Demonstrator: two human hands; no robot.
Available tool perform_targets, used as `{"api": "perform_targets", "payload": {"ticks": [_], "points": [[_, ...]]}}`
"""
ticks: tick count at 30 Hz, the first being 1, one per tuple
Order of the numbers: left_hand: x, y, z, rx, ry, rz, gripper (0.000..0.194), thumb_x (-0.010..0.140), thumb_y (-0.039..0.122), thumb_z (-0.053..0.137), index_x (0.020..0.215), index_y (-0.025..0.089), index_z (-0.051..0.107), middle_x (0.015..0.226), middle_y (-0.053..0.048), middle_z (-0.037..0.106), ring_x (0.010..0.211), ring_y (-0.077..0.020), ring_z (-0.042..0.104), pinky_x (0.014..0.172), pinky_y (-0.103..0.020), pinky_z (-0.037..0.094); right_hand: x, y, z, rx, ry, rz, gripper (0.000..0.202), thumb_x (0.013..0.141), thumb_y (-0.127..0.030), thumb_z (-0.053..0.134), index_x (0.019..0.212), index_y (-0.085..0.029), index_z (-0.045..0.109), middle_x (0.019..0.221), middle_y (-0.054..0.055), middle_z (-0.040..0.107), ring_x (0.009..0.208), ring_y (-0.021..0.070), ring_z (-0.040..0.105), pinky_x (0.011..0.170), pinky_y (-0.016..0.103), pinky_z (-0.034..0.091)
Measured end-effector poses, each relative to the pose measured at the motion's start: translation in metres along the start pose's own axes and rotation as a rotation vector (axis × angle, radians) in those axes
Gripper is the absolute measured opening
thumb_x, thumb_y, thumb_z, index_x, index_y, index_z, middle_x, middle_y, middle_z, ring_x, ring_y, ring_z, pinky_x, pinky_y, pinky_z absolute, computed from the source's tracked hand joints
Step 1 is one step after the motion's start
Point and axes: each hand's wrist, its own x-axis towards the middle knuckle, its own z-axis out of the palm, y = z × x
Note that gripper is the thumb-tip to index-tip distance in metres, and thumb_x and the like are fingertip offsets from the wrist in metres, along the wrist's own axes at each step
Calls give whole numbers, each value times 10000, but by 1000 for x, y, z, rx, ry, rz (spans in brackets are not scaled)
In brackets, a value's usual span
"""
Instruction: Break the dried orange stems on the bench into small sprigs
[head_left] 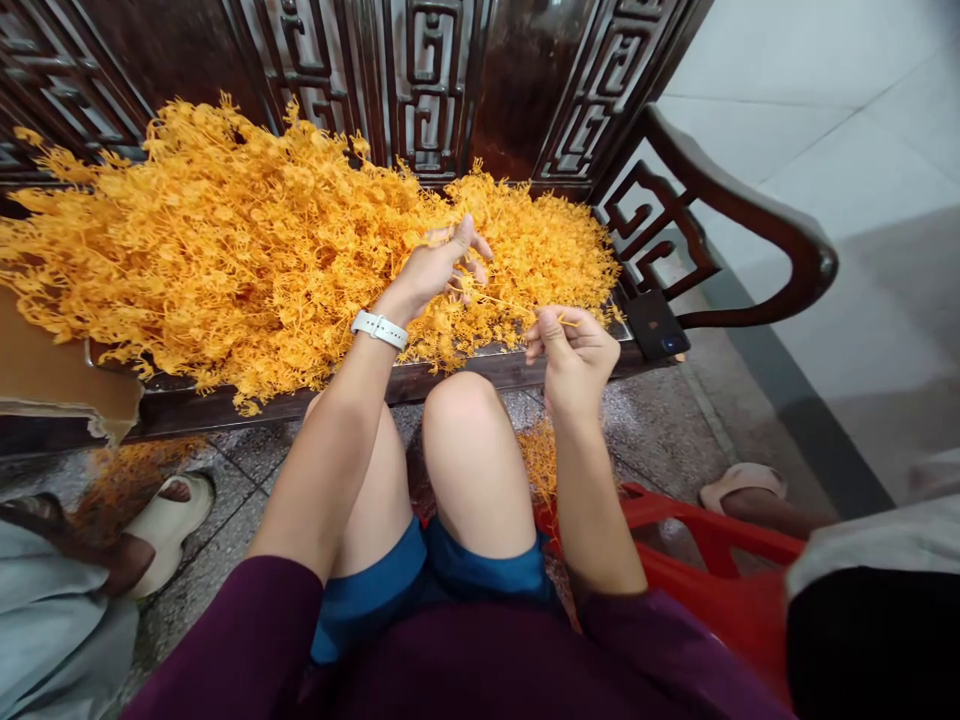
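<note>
A large heap of orange-yellow artificial flower sprays (pixel 285 260) covers the seat in front of me. My right hand (pixel 581 360) pinches the end of a thin orange stem (pixel 506 302) between thumb and fingers, near the seat's front edge. From there the stem runs left toward my left hand (pixel 446 265), which hovers over the heap with its fingers apart. Whether those fingertips touch the stem or the blossoms behind them, I cannot tell. A pale watch strap (pixel 379 329) circles my left wrist.
The heap lies on a dark carved wooden bench (pixel 517 90) with a curved armrest (pixel 780 225). A black phone (pixel 658 325) rests at the seat's right end, torn cardboard (pixel 60 365) at the left. A red plastic stool (pixel 705 530) stands right. Other people's sandalled feet (pixel 176 525) show at both sides.
</note>
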Motion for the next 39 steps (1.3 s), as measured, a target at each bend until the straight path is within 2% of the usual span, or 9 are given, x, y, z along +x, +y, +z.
{"api": "perform_targets", "payload": {"ticks": [4, 15, 20, 23, 28, 31, 33, 36, 39], "points": [[2, -2, 2, -12, -18, -32, 698, 975, 820, 381, 912, 198, 691, 700, -49, 660, 545, -122, 646, 545, -240, 488, 8, 4, -5, 135, 82, 67, 338, 806, -518, 892, 867, -230, 726, 666, -41, 677, 480, 90, 576, 443, 233, 488], [10, -5, 5, -247, 301, -3, 645, 970, 809, 420, 1093, 218, 648, 667, 1, 629, 632, -122, 679, 602, -224, 517, 9, 15, -10, 124, 110, 25, 313, 840, -487, 878, 842, -222, 712, 653, -42, 627, 498, 84, 546, 479, 237, 468], [7, -6, -2, -197, 105, -38, 653, 918, 833, 513, 1012, 204, 659, 748, -37, 684, 642, -125, 678, 514, -218, 400, 13, 30, -21, 52, 188, -78, 296, 809, -448, 905, 796, -212, 728, 838, 1, 653, 714, 107, 606, 594, 240, 503], [0, -4, -2, -221, -9, -17, 566, 862, 734, 723, 1007, 191, 652, 837, -48, 709, 702, -127, 692, 536, -215, 401, 16, 34, -31, -9, 170, -113, 300, 857, -456, 854, 822, -207, 692, 955, 38, 689, 832, 148, 647, 665, 277, 523], [-14, 2, 7, -282, -195, 52, 568, 701, 448, 981, 1069, 173, 647, 900, -21, 690, 744, -97, 670, 554, -193, 411, 13, 30, -39, -410, 53, -248, 408, 910, -365, 785, 1255, -268, 588, 1024, 43, 687, 958, 225, 680, 856, 420, 562], [-16, 1, 15, -226, -264, 57, 568, 675, 436, 993, 1024, 153, 645, 937, -36, 696, 735, -96, 669, 553, -199, 439, 12, 18, -33, -634, -60, -336, 566, 883, -390, 806, 1382, -274, 565, 1240, 98, 671, 1170, 295, 638, 994, 511, 535], [-15, -2, 19, -195, -291, 60, 558, 676, 445, 990, 1001, 150, 645, 971, -45, 697, 761, -103, 683, 574, -206, 473, 13, 8, -25, -580, -162, -318, 606, 886, -438, 815, 1413, -280, 560, 1254, 91, 681, 1160, 281, 650, 989, 482, 543], [-12, -9, 22, -171, -328, 74, 551, 664, 457, 994, 960, 149, 647, 914, -20, 671, 706, -81, 652, 585, -210, 501, 17, -3, -11, -439, -287, -245, 415, 942, -493, 768, 1266, -257, 658, 1044, 38, 733, 944, 207, 695, 871, 387, 558], [-9, -12, 22, -169, -295, 63, 567, 673, 508, 977, 940, 157, 621, 859, -8, 667, 630, -66, 614, 557, -216, 490, 21, -4, -3, -389, -253, -268, 269, 993, -483, 716, 951, -217, 714, 842, 9, 711, 780, 161, 658, 758, 333, 519]]}}
